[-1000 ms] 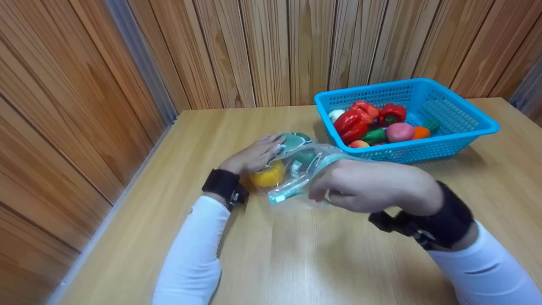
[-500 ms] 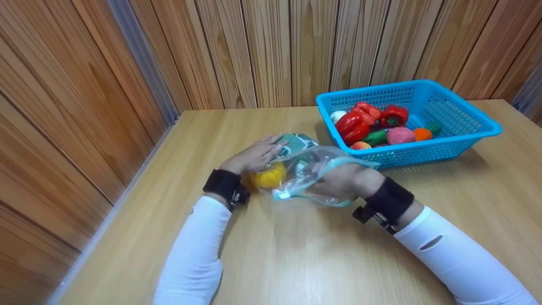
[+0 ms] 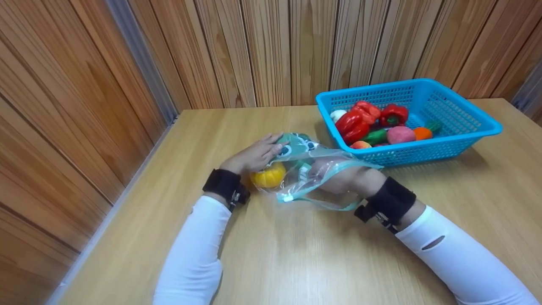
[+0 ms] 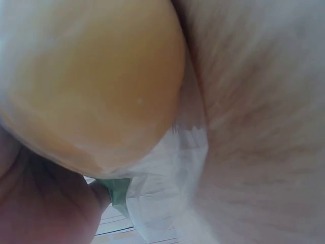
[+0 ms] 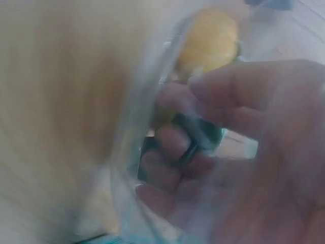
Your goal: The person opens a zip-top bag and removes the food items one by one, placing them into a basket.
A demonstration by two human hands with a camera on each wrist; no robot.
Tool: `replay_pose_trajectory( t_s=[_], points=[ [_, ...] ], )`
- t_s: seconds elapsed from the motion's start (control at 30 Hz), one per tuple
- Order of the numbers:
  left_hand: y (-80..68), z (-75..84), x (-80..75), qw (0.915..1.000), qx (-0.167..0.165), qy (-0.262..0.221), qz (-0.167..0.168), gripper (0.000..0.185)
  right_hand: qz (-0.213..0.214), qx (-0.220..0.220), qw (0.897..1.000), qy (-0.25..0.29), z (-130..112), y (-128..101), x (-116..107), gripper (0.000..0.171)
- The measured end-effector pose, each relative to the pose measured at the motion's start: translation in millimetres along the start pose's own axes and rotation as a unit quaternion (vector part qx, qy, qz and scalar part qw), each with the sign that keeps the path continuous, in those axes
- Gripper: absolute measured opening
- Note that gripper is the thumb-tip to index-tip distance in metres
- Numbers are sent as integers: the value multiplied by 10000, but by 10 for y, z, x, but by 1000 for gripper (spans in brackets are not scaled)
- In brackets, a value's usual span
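Rest the left hand as shown, fingers straight and spread flat on the closed end of the bag, on the side away from the basket, pinning the plastic to the table over the yellow pumpkin. Press only enough to stop the bag sliding; avoid squashing the pumpkin sideways out from under the palm. Work the right hand inside the bag, wrist at the open mouth just in front of the basket's near left corner, plastic draped over the knuckles. Judging from the blurred wrist view, fingers curled inward next to something dark green; cannot tell whether gripping it or merely touching. Move slowly in there: thin, clear film, likely to cling to skin and drag along with the hand. Lift the upper lip of the mouth with the back of the hand for room, rather than pulling against the teal zip strip. Mind the small white slider at the mouth's end farthest from the basket, easy to snag on a sleeve or the wrist strap. Draw or push along the length of the bag, toward or away from the pinning hand, never across it, to avoid twisting the bag toward the basket and nudging the vegetables inside.
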State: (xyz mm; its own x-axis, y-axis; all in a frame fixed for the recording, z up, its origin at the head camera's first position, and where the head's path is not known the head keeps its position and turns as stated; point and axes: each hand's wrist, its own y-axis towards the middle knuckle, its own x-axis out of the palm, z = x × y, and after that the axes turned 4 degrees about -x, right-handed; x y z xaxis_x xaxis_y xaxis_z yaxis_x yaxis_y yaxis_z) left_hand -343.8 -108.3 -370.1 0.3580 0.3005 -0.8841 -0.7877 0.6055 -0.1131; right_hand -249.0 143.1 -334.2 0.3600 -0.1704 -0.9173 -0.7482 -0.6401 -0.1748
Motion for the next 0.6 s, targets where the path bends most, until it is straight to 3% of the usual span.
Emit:
replay_pose_trajectory(
  t_s=[0.07, 0.1, 0.17, 0.23, 0.33, 0.43, 0.53, 0.6],
  points=[
    [1, 6, 12, 10000, -31, -31, -12, 54, 353, 322, 9971, 597, -91, 5, -62, 40],
    [1, 8, 19, 10000, -41, -21, -20, 55, 489, 294, 9979, 300, -134, -5, -92, 31],
    [2, 13, 14, 10000, -71, -18, -4, 56, 925, -26, 9953, -279, -225, -33, -160, 22],
    [4, 14, 13, 9999, -102, -34, 23, 58, 1386, -402, 9881, -524, -302, -98, -217, 21],
    [7, 9, 16, 9999, -115, -33, 41, 58, 1960, -1016, 9737, -568, -369, -231, -281, 27],
    [8, 9, 16, 9999, -91, -29, 69, 57, 2268, -1342, 9631, -539, -414, -353, -346, 18],
    [-4, 13, 10, 10000, -66, -10, 61, 55, 2683, -2028, 9394, -670, -419, -457, -421, 9],
    [-11, 12, 3, 10000, -42, 0, 77, 55, 3124, -2665, 9094, -667, -404, -514, -483, 14]
  ],
)
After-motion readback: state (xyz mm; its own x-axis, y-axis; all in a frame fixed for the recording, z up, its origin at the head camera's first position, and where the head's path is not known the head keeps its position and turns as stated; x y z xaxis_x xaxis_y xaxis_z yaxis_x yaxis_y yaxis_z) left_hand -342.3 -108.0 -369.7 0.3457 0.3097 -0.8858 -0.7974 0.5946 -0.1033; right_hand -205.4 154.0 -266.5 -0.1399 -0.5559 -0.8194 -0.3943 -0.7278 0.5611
